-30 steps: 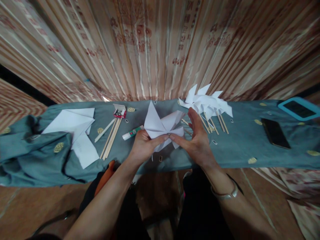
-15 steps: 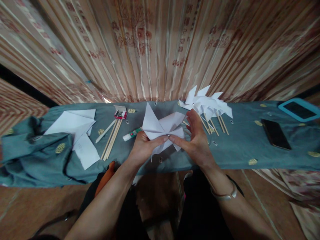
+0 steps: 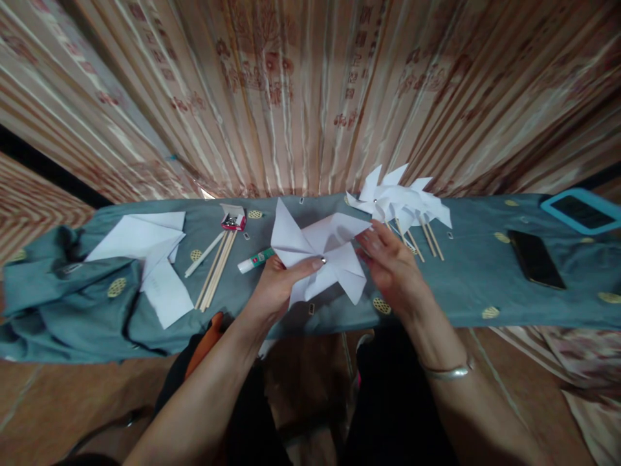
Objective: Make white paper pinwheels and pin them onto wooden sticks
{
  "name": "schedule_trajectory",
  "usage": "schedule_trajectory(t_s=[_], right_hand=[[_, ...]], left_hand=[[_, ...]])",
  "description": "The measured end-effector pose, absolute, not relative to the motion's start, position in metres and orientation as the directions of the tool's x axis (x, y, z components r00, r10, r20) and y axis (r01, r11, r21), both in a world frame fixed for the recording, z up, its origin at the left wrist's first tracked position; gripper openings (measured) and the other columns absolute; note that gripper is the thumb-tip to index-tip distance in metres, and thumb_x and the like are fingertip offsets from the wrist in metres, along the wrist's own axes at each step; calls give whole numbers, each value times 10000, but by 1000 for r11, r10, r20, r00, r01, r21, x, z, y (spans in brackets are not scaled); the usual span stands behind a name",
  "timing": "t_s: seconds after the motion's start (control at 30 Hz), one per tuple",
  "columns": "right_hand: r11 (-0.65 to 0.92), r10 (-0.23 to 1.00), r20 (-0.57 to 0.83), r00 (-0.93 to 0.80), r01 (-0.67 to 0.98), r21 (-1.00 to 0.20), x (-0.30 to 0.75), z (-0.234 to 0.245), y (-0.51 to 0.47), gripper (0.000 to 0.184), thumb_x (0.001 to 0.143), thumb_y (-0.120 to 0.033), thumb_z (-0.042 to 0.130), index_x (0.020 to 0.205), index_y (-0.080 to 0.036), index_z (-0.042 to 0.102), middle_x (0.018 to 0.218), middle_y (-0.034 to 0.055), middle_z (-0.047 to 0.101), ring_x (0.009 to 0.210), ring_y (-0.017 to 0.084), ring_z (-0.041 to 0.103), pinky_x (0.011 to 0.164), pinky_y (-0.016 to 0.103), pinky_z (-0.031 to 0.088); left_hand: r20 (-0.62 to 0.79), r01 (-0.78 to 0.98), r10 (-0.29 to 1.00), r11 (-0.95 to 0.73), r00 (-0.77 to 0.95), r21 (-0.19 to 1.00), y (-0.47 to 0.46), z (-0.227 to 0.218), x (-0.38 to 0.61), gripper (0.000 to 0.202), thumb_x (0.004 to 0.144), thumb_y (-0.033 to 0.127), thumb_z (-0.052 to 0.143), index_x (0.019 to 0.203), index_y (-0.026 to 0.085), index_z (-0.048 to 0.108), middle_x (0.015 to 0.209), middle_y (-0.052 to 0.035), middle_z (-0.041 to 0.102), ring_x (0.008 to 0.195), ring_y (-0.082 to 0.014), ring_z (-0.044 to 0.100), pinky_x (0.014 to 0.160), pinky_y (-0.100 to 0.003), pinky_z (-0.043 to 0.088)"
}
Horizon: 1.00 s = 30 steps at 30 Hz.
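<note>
A white paper pinwheel with a shiny pin at its centre faces up in front of me. My left hand grips it from the left, thumb laid over the front beside the pin and the other fingers behind the paper. On the other side, my right hand is at the blade tips with its fingers apart; whether a fingertip touches the paper I cannot tell. Just left of the pinwheel lies a glue stick, partly behind my left hand. No stick shows under this pinwheel.
Several finished pinwheels on wooden sticks lie at the back right. A phone and a blue-framed tablet are further right. Leftward are wooden sticks, a white pen, a small box of pins and folded paper sheets.
My right hand has let go of the centre and moved right, its fingers spreading. The pinwheel has tilted to face me, so its blades and pin show more fully.
</note>
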State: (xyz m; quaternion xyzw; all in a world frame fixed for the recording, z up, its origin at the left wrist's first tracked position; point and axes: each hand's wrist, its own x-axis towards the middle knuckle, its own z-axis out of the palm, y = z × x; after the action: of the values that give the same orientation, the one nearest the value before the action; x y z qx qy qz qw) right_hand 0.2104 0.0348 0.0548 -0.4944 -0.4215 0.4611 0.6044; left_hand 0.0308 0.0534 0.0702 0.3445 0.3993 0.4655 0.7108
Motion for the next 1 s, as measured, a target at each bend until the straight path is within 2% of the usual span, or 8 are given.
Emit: schedule_trajectory(t_s=[0.07,0.13,0.23,0.3,0.4,0.5,0.7,1.0], right_hand=[[-20,995,-44,87,-254,-967,211,57,34,587,677,-650,688,1088,-232,656,1168,106,689,1092,306,639,935,477,504],[-126,992,-121,-36,-292,-948,208,60,30,568,636,-658,714,972,-200,708,995,101,747,901,294,698,807,439,556],[-228,973,-200,-116,-318,-921,200,65,25,484,532,-541,834,853,-190,744,827,54,764,701,219,697,664,338,563],[-230,972,-197,-129,-338,-912,196,66,23,359,527,-424,867,784,-200,754,780,16,761,638,160,676,628,273,545],[-184,981,-154,-115,-326,-927,193,66,24,235,567,-302,856,766,-218,763,772,-17,757,629,118,658,623,227,527],[-140,989,-122,-82,-272,-952,192,65,26,237,586,-266,843,809,-227,771,760,-27,751,649,127,657,626,237,528],[-102,990,-82,-111,-187,-977,195,65,27,239,633,-273,816,862,-227,771,800,-13,755,679,148,666,615,259,538],[-45,994,-34,-105,-97,-994,197,64,26,253,658,-319,798,891,-226,765,828,10,761,808,195,695,729,323,570]], left_hand=[[-265,-382,931,348,252,856,53,70,31,376,482,239,879,809,124,732,747,-44,739,628,-173,665,631,-282,530],[-274,-365,924,360,268,858,51,68,31,358,482,243,878,785,123,729,731,-48,734,612,-170,655,611,-277,522],[-266,-322,917,359,298,876,49,65,32,338,491,273,876,750,118,725,703,-50,726,582,-163,637,576,-269,508],[-250,-303,919,343,306,889,49,62,32,349,482,283,879,746,113,725,699,-47,726,576,-159,631,578,-270,507],[-218,-300,928,309,301,902,49,60,32,352,470,273,882,750,120,734,718,-39,736,613,-160,642,629,-279,522],[-196,-298,935,284,295,911,50,58,32,314,467,271,881,712,136,739,708,-31,741,626,-159,648,649,-278,528],[-185,-262,931,272,313,926,52,55,30,297,491,294,875,718,147,752,725,-30,753,633,-158,658,698,-300,538],[-160,-212,943,227,293,951,52,51,29,276,543,296,854,749,140,757,770,-41,758,696,-183,679,746,-329,545]])
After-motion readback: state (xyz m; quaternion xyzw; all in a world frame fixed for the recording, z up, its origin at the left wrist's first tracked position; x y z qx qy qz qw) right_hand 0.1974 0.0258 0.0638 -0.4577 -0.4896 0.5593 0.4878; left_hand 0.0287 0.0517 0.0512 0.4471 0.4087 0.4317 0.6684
